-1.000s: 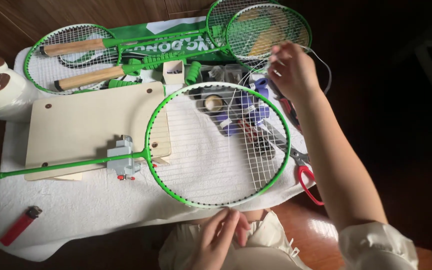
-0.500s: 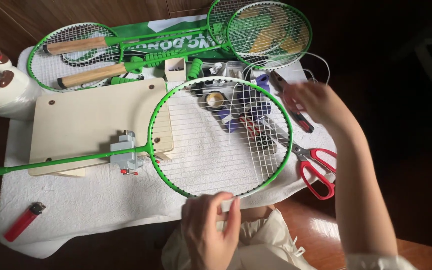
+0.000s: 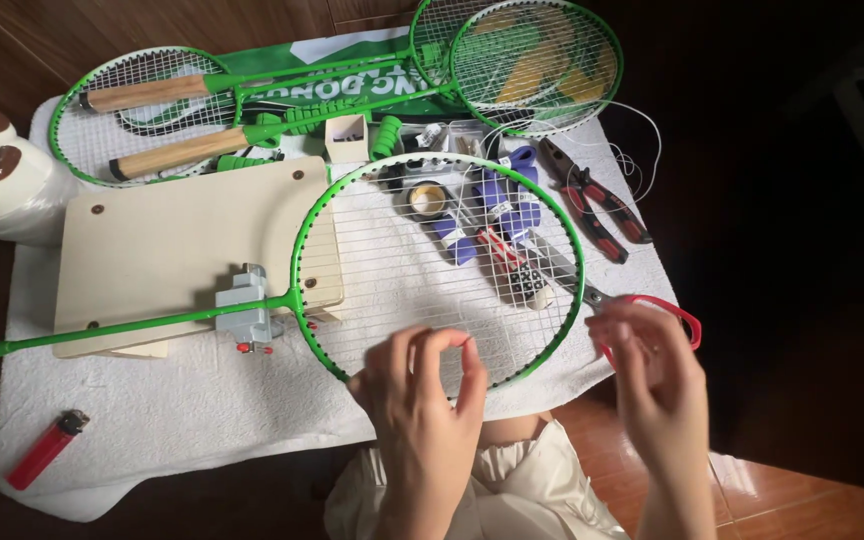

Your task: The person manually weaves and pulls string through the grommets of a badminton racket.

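The green badminton racket (image 3: pixel 439 270) lies flat across the white towel (image 3: pixel 152 420) that covers the table, its round strung head toward the person and its thin shaft running off to the left through a small grey clamp (image 3: pixel 244 318) fixed at the near edge of a pale wooden board (image 3: pixel 172 240).

The left hand (image 3: pixel 422 385) sits at the near rim of the racket head, fingers curled up over the frame with thumb and forefinger drawn close as if pinching at the strings (whether a string is actually caught between them cannot be told). The right hand (image 3: pixel 652 365) hovers just off the right side of the racket head, fingers loosely bent and close together, directly over the red-handled scissors (image 3: pixel 652 310); whether it grips them cannot be told.

Under the racket's strings lie several purple grip rolls (image 3: pixel 497 205) and a small round tape reel (image 3: pixel 427 200). Just beyond the racket's far right rim rest red-handled pliers (image 3: pixel 597 205) and a loose loop of white string (image 3: pixel 632 150). Farther beyond the racket, more green rackets (image 3: pixel 537 65) are piled. Well to the left of the racket head, near the towel's front edge, lies a red lighter (image 3: pixel 44 450).
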